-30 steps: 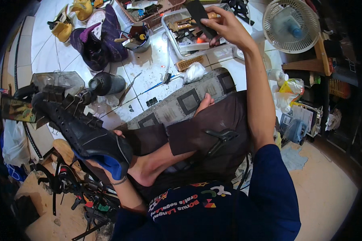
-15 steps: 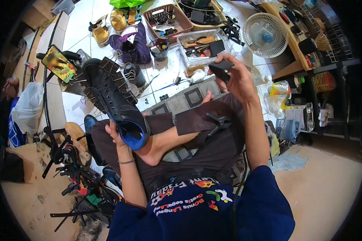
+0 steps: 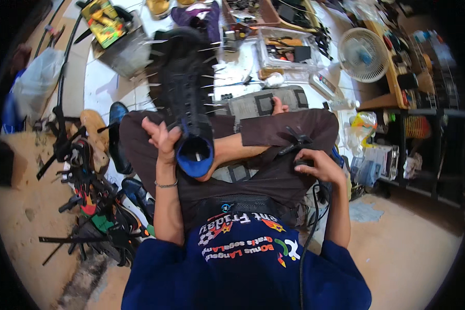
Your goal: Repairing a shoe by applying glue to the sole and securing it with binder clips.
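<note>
One hand, the left hand (image 3: 163, 138), was open with its fingers loosely spread beside the heel end of a black shoe (image 3: 188, 101); its thumb side lay against the shoe's edge or just beside it — I could not tell which. Its forearm rose from the lower edge, elbow bent, a thin bracelet (image 3: 166, 184) at the wrist. The right hand (image 3: 318, 164) was half curled, knuckles up, low over the right thigh, and something dark showed at its fingertips, though whether it was gripped I could not make out. That forearm bent inward from the side.

The shoe was over the left part of the lap, toe pointing away, its blue lining (image 3: 196, 169) showing around the opening. Dark clips (image 3: 157, 85) with pale wire handles lined both sides. Just beyond the right hand, a black clamp (image 3: 296, 140) sat on the brown trousers (image 3: 274, 126). Farther out lay a patterned mat (image 3: 248, 106), a clear tub (image 3: 266, 62) of tools and a white fan (image 3: 363, 54).
</note>
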`<action>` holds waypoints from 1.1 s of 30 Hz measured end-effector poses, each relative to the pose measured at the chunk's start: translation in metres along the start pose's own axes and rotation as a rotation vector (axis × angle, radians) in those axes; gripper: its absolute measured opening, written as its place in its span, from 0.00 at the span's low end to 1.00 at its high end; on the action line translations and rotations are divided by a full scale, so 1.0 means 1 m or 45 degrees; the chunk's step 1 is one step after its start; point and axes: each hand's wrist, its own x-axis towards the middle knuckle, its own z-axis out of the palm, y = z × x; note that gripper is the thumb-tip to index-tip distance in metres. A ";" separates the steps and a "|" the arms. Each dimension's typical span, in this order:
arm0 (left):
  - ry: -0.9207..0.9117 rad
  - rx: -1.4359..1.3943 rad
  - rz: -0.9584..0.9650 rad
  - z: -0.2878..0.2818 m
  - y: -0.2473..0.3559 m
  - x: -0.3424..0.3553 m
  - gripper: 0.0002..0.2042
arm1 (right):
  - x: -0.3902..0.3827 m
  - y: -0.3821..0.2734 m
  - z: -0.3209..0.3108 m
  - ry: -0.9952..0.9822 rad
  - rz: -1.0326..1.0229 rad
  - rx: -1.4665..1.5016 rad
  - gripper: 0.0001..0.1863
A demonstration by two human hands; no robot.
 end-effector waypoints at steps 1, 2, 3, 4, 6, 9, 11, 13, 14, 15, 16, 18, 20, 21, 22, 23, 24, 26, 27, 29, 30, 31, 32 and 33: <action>0.077 0.098 -0.021 0.002 0.005 0.002 0.37 | 0.003 0.003 0.007 0.131 -0.075 -0.063 0.15; 0.167 0.218 -0.023 0.010 0.007 0.000 0.36 | 0.006 0.005 0.013 0.235 -0.113 -0.104 0.14; 0.246 0.301 -0.067 0.018 0.012 -0.005 0.35 | 0.009 0.006 0.019 0.202 -0.125 -0.113 0.14; 0.257 0.442 -0.023 0.026 0.020 -0.003 0.29 | 0.012 0.004 0.022 0.298 -0.164 -0.017 0.13; 0.135 0.778 0.055 0.044 0.040 -0.012 0.30 | 0.013 -0.003 0.023 0.381 -0.206 0.066 0.13; -0.004 0.895 -0.104 0.067 0.061 -0.023 0.29 | 0.003 -0.026 0.019 0.513 -0.147 0.331 0.14; -0.022 0.988 -0.148 0.076 0.067 -0.030 0.29 | -0.011 -0.049 0.018 0.528 -0.214 0.309 0.14; -0.151 1.050 -0.264 0.082 0.064 -0.036 0.32 | -0.016 -0.074 0.025 0.593 -0.442 0.352 0.13; -0.147 1.049 -0.335 0.085 0.061 -0.039 0.32 | -0.016 -0.085 0.034 0.562 -0.361 0.270 0.13; -0.155 1.113 -0.300 0.087 0.056 -0.042 0.33 | -0.013 -0.096 0.049 0.588 -0.448 0.430 0.13; -0.172 1.240 -0.337 0.089 0.051 -0.044 0.34 | -0.007 -0.104 0.063 0.603 -0.499 0.582 0.12; -0.189 1.210 -0.286 0.090 0.045 -0.050 0.35 | 0.019 -0.116 0.076 0.308 -0.739 -0.025 0.12; -0.194 1.240 -0.305 0.089 0.044 -0.054 0.35 | 0.039 -0.124 0.090 0.200 -0.811 -0.082 0.12; -0.210 1.226 -0.364 0.088 0.045 -0.057 0.36 | 0.043 -0.126 0.093 0.199 -0.810 -0.009 0.11; -0.216 1.212 -0.395 0.087 0.046 -0.060 0.37 | 0.046 -0.128 0.094 0.169 -0.839 -0.006 0.11; -0.201 1.206 -0.433 0.086 0.047 -0.062 0.37 | 0.048 -0.129 0.095 0.181 -0.846 -0.039 0.11; -0.217 1.174 -0.381 0.085 0.047 -0.064 0.37 | 0.049 -0.130 0.096 0.192 -0.865 -0.075 0.10; -0.231 1.145 -0.327 0.082 0.046 -0.066 0.38 | 0.050 -0.131 0.097 0.189 -0.857 -0.104 0.11; -0.197 1.180 -0.299 0.082 0.044 -0.069 0.37 | 0.050 -0.131 0.099 0.207 -0.853 -0.113 0.11; -0.165 1.205 -0.277 0.080 0.038 -0.072 0.36 | 0.052 -0.130 0.104 0.220 -0.839 -0.121 0.12; -0.149 1.217 -0.239 0.078 0.034 -0.072 0.34 | 0.053 -0.129 0.108 0.264 -0.878 -0.201 0.12; -0.125 1.235 -0.167 0.076 0.030 -0.074 0.33 | 0.055 -0.130 0.111 0.310 -0.922 -0.274 0.13; -0.123 1.228 -0.210 0.074 0.028 -0.075 0.33 | 0.055 -0.130 0.112 0.295 -0.918 -0.276 0.13; -0.086 1.303 -0.092 0.071 0.026 -0.075 0.32 | 0.055 -0.131 0.111 0.301 -0.933 -0.268 0.13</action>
